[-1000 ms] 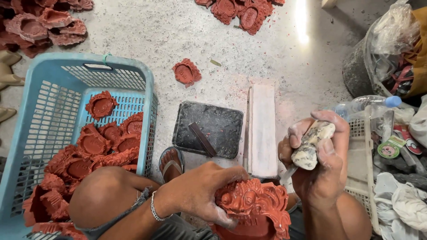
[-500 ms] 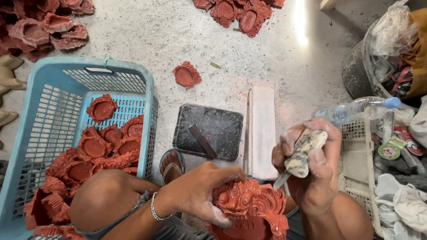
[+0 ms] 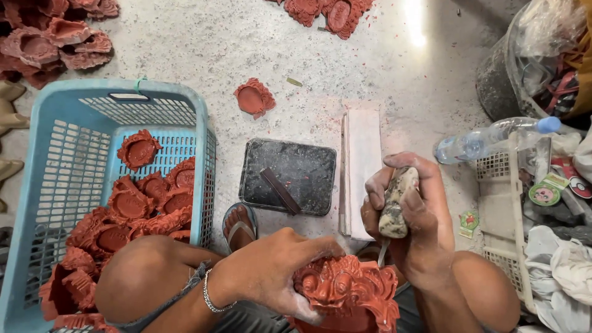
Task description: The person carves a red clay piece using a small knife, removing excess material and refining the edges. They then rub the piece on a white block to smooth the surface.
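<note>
My left hand [image 3: 271,271] grips the red mask [image 3: 345,293] on my lap, my right hand [image 3: 410,216] is closed around a tool [image 3: 394,203], and many red pieces [image 3: 142,206] already fill the blue basket [image 3: 55,179].

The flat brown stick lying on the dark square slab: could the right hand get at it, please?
Probably yes, once freed: the flat brown stick lies uncovered on the dark square slab, but the right hand grips a mottled tool handle.
</note>
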